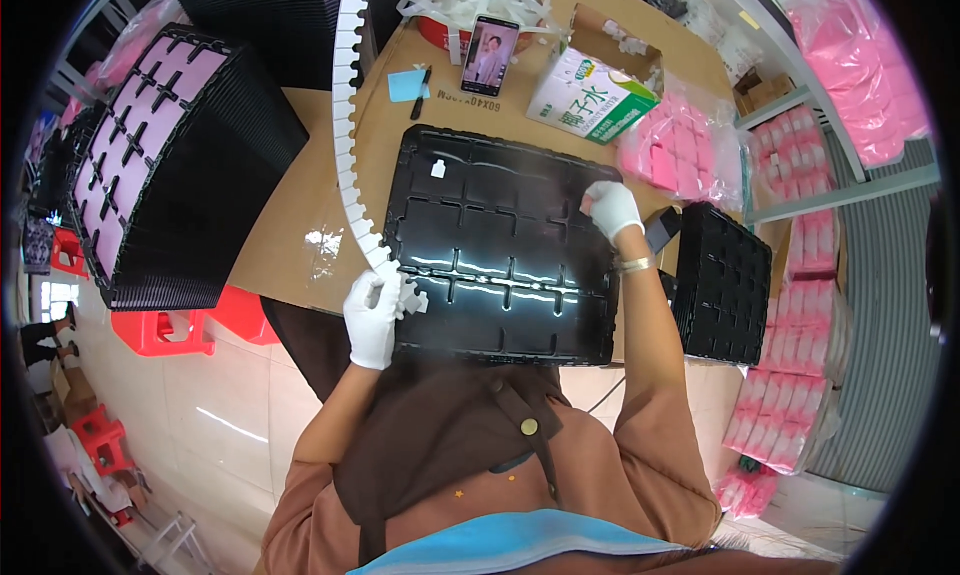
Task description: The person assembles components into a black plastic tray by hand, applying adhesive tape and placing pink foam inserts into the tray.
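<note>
The black tray (480,243) holds one white tab (438,169), far-left corner; other pockets (540,327) appear unfilled. Left hand (371,320) grips tab pieces (413,301); right hand (612,211) curls, contents indeterminate.

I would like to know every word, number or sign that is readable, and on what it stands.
Wording is not copied here; print stands on these:
White-green cardboard carton: large green characters, legible.
Brown cardboard table cover: dark line, upside down, legible.
Black rectangular smartphone: any screen text is too small.
</note>
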